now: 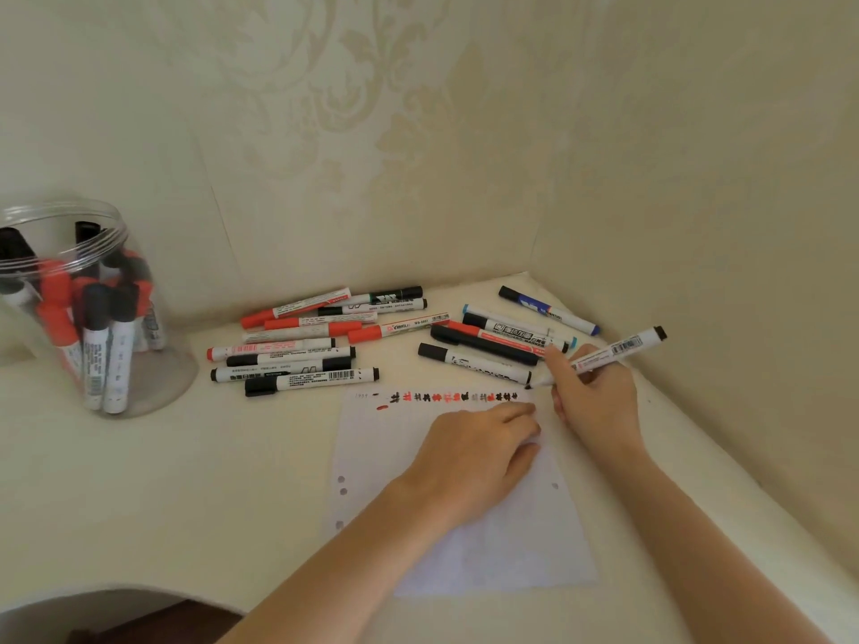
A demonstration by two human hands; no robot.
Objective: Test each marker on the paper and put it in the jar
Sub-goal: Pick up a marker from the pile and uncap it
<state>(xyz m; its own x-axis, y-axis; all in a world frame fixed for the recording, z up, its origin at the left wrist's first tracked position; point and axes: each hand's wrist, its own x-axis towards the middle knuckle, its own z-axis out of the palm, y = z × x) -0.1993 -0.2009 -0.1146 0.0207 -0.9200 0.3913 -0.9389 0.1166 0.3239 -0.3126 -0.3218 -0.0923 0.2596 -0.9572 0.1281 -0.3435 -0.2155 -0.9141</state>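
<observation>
Bare worktop (223,457) btwn jar (69,299) at frame left and paper (502,527) at centre: open lane. Loose markers (297,346) crowd the strip above the paper, w/ a second cluster (492,341) to the right. Walls (697,202) close off top and right.

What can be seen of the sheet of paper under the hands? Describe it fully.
The sheet of paper is white, looks thin, and lies flat on the cream tabletop with punched holes along both side edges. A row of small black and red test marks runs along its far edge, with a red dash below them near the left. The left hand rests palm-down on it, fingers straight. The right hand holds a white marker, its tip at the paper's far right corner.
</observation>
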